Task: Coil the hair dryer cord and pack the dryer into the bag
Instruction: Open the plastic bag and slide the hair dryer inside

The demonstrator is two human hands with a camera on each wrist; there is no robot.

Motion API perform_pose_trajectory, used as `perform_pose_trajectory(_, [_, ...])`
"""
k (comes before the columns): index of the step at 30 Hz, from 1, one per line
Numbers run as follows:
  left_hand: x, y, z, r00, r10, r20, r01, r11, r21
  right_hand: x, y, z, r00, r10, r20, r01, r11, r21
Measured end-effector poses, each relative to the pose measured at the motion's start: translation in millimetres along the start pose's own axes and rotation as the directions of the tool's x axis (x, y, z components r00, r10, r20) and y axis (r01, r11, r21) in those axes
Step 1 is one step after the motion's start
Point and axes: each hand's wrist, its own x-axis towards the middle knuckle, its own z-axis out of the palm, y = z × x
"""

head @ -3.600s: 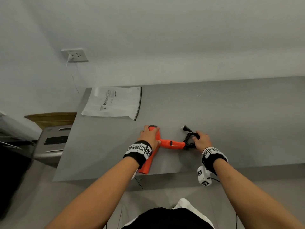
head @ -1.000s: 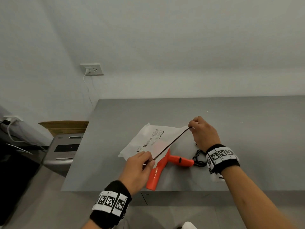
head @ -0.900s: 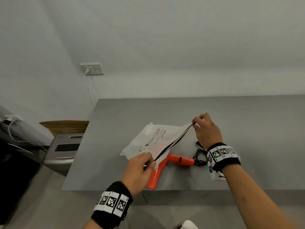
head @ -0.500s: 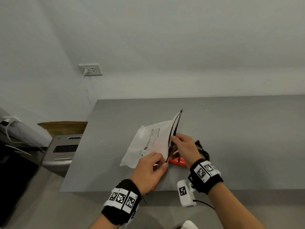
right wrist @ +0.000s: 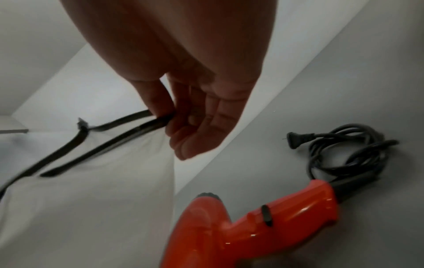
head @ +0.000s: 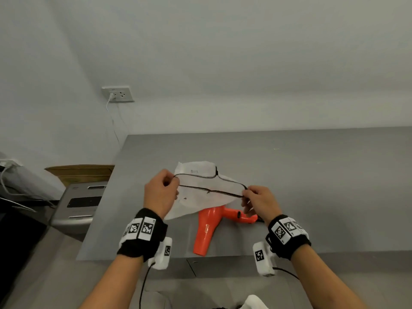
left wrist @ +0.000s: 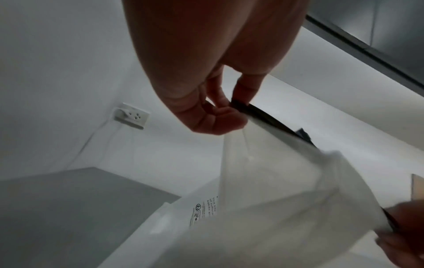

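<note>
An orange hair dryer (head: 209, 228) (right wrist: 247, 226) lies on the grey table (head: 312, 179), nozzle toward me, handle pointing right. Its black cord (right wrist: 344, 156) sits coiled beside the handle with the plug on top. I hold a white bag (head: 200, 197) (left wrist: 263, 208) above the table, just behind the dryer. My left hand (head: 163, 190) (left wrist: 229, 112) pinches the left end of its black zipper rim. My right hand (head: 256, 199) (right wrist: 181, 127) pinches the right end. The bag's mouth is pulled open between them, a black slider (head: 216, 171) on the far rim.
A wall socket (head: 117, 94) with a white plug and lead is on the wall at the back left. A grey machine (head: 80, 204) and a cardboard box (head: 78, 172) stand left of the table, below its edge. The table stretches bare to the right and back.
The bag was picked up from the table's far left and brought over the dryer. In the last second both hands moved to the two rim ends and the mouth opened wide.
</note>
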Motion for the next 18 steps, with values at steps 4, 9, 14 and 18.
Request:
perform_pose_trajectory(4, [5.1, 4.4, 2.0, 0.992, 0.112, 0.063, -0.118, 0.988, 0.099, 8.6, 27.9, -2.1, 0.989, 0.043, 0.144, -0.012, 0.978, -0.208])
perform_pose_trajectory(9, [4.5, -3.1, 16.1, 0.987, 0.107, 0.117, -0.121, 0.985, 0.120, 22.2, 72.1, -19.2, 0.989, 0.104, -0.106, -0.146, 0.543, -0.827])
perform_pose_trajectory(14, [3.8, -14.6, 21.2, 0.987, 0.067, 0.144, -0.089, 0.985, 0.150, 23.4, 96.8, -6.2, 0.996, 0.080, -0.024, -0.042, 0.231, -0.972])
perform_pose_trajectory(18, [4.8, -18.5, 18.1, 0.989, 0.072, 0.126, -0.097, 0.973, 0.211, 20.8, 94.1, 1.0, 0.999, 0.050, -0.003, -0.014, 0.207, -0.978])
